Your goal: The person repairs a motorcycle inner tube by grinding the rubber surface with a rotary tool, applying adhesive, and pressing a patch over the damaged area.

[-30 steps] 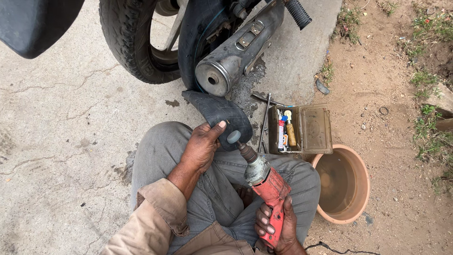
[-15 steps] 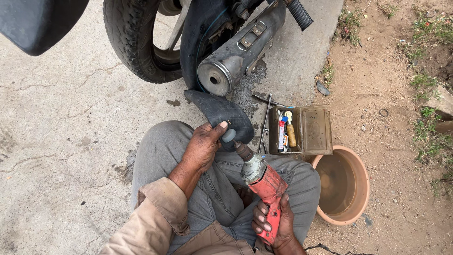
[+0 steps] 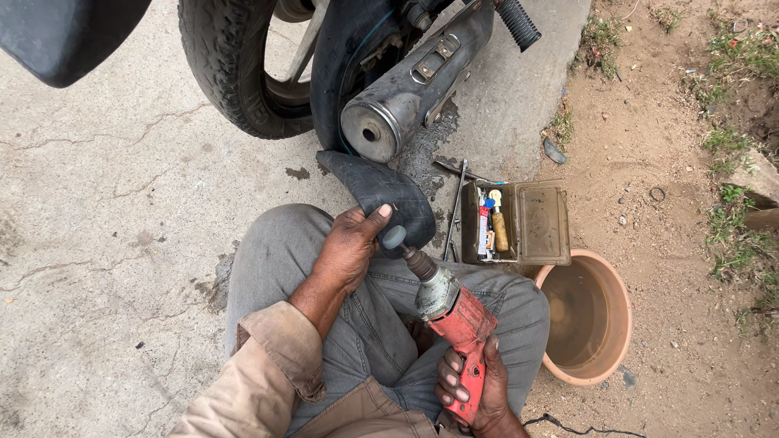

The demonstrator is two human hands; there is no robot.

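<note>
Two bare hands at work, lower centre of frame. Left hand fingers curled and clamped on a black rubber inner tube, thumb stretched up along its edge; tube is matte, dusty, bent into a fold resting over the left knee, its upper end running up behind the exhaust toward the wheel. Right hand fingers wrapped tight around the red plastic body of a handheld rotary grinder, knuckles toward the camera; grey metal head, small round grinding tip touching the tube just beside the left thumb.

Grey worn jeans, tan sleeve on the left arm. Person sits low on the ground.

Upper centre: motorcycle rear tyre, knobbly tread, and a dull, scuffed metal exhaust pipe, round end facing down. Right of the tube: open olive metal box holding small tubes and a yellowish stick, a thin metal rod lying just beside it. Lower right: round terracotta-coloured basin, inside muddy, touching the right knee.

Ground: cracked grey concrete left, brown dirt with sparse weeds right. Outdoors, daylight.
</note>
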